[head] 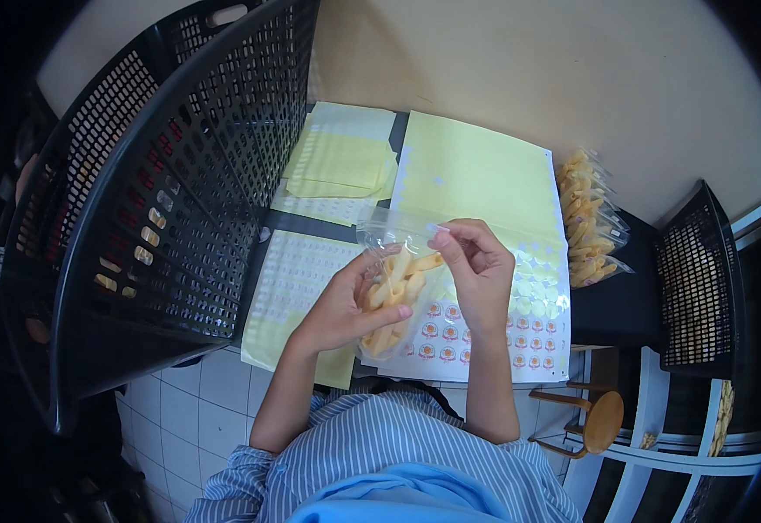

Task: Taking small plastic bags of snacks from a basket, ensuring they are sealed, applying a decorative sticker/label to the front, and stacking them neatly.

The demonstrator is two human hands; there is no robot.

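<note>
My left hand [354,304] holds a clear plastic zip bag [397,287] of pale yellow tube-shaped snacks, its thumb lying across the front. At the bag's upper right corner, the thumb and fingertips of my right hand [478,268] pinch the film near a small whitish piece. The bag is tilted, with its zip edge away from my body. Beneath it lies a large sheet of round logo stickers [531,346], partly peeled down to yellowish backing. Another sheet of small stickers [302,268] lies to the left, partly covered by my left forearm.
A tall black perforated plastic basket [217,163] stands at the left. Yellow backing sheets [338,157] lie beyond the hands. Several filled snack bags [586,222] line the right side by a smaller black basket [697,281]. A wooden stool [603,421] stands on the floor at lower right.
</note>
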